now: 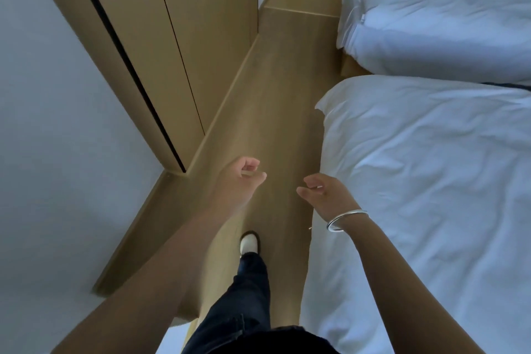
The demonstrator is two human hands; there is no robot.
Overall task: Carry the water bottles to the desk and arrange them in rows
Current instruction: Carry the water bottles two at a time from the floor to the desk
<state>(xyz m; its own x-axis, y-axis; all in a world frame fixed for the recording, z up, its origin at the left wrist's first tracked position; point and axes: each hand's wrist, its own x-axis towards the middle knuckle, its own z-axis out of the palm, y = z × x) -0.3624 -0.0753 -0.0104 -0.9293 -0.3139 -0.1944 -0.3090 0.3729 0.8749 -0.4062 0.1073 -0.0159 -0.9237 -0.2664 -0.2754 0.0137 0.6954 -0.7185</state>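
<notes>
No water bottle and no desk show in the head view. My left hand [240, 181] hangs over the wooden floor with its fingers loosely curled and nothing in it. My right hand [321, 194] is held out beside the near bed's edge, also loosely curled and empty, with a silver bangle [346, 220] on the wrist. The two hands are apart, a short gap between them.
A narrow wooden floor aisle [275, 89] runs ahead between a wooden wardrobe [184, 37] on the left and two white beds [431, 181] on the right. A white wall [57, 123] is at the near left. My foot in a white shoe [249, 241] steps forward.
</notes>
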